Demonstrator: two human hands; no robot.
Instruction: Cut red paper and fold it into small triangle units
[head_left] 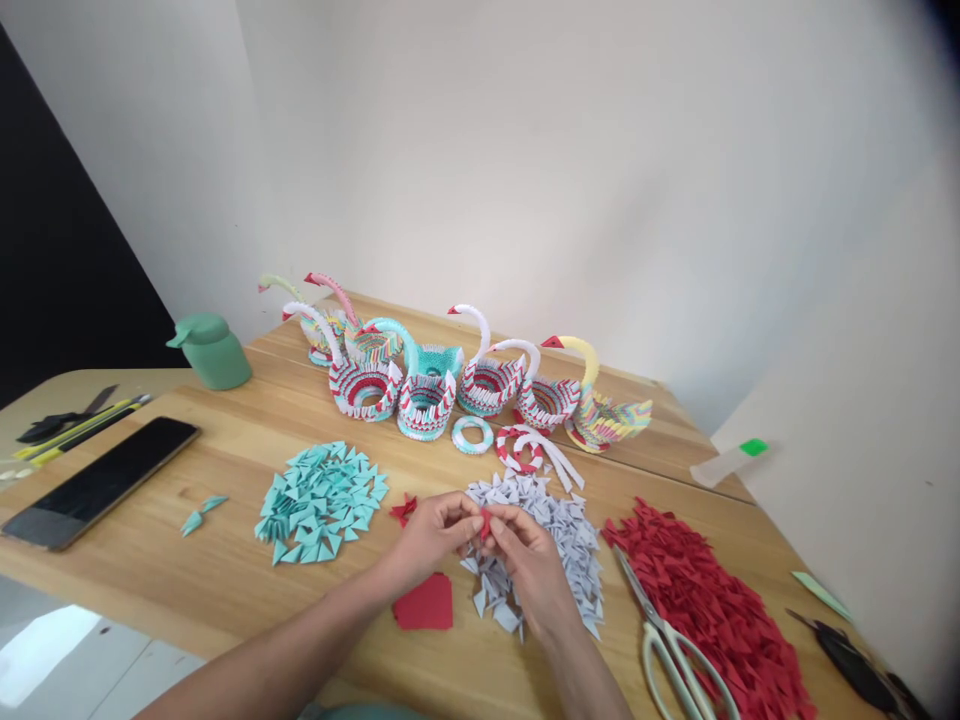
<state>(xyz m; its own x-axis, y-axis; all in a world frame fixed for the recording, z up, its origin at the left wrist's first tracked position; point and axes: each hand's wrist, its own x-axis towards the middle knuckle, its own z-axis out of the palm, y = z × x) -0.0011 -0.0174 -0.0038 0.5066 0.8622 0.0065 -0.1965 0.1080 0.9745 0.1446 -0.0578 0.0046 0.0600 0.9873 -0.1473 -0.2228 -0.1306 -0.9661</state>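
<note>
Pinched between the fingertips of my left hand [442, 530] and my right hand [529, 555] is a small red paper piece [486, 524]; its exact fold is partly hidden by the fingers. Both hands are closed on it, above the near-left part of a pile of pale lilac folded paper triangles [574, 540]. Beyond my left hand lie a few red folded pieces [403, 510]. A stack of flat red paper [424, 603] rests below my left wrist. To the right spreads a big heap of red paper triangles [705, 590], with scissors [667, 640] beside it.
Several folded-paper swans [424, 405] stand along the back, with paper rings [472, 435] in front. Left are teal triangles [322, 500], a phone [101, 480] and a green lidded container [214, 352]. A black-handled tool [855, 665] lies at the right edge.
</note>
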